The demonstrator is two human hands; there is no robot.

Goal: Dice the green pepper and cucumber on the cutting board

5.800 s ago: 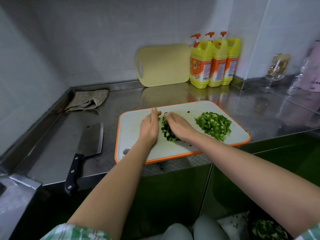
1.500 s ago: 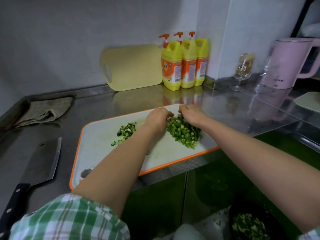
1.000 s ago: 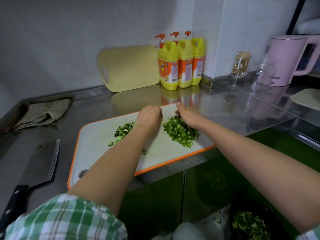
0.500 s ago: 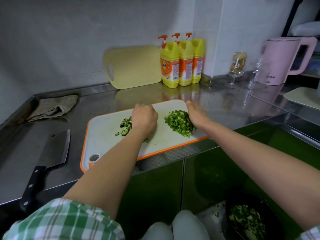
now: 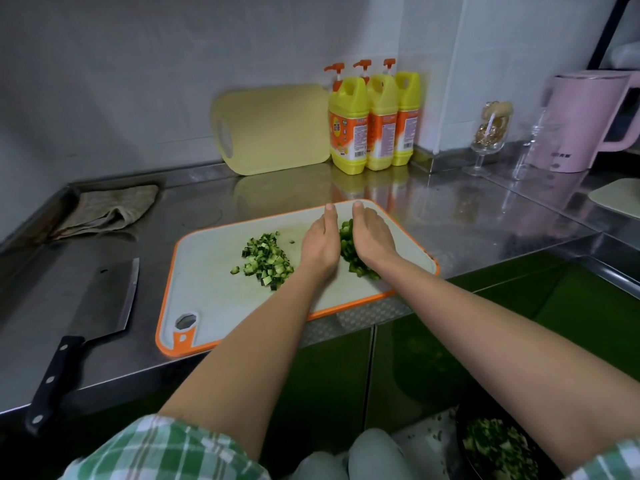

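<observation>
A white cutting board (image 5: pixel 214 299) with an orange rim lies on the steel counter. A pile of diced cucumber (image 5: pixel 265 259) sits on its middle. To the right, diced green pepper (image 5: pixel 349 251) is squeezed between my two hands. My left hand (image 5: pixel 320 242) presses the pile's left side with straight fingers. My right hand (image 5: pixel 372 239) presses its right side, fingers also straight. Most of the pepper pile is hidden between the palms.
A cleaver (image 5: pixel 90 327) with a black handle lies left of the board. Behind stand a yellow board (image 5: pixel 273 128), three detergent bottles (image 5: pixel 372 123), a cloth (image 5: pixel 107 209), a stemmed glass (image 5: pixel 490 133) and a pink kettle (image 5: pixel 581 119). A dark bowl of chopped greens (image 5: pixel 498 445) sits below.
My hands were apart on either side of the pepper pile half a second ago; they have now closed in on it, fingers straightened. Earlier they gathered the cucumber pile.
</observation>
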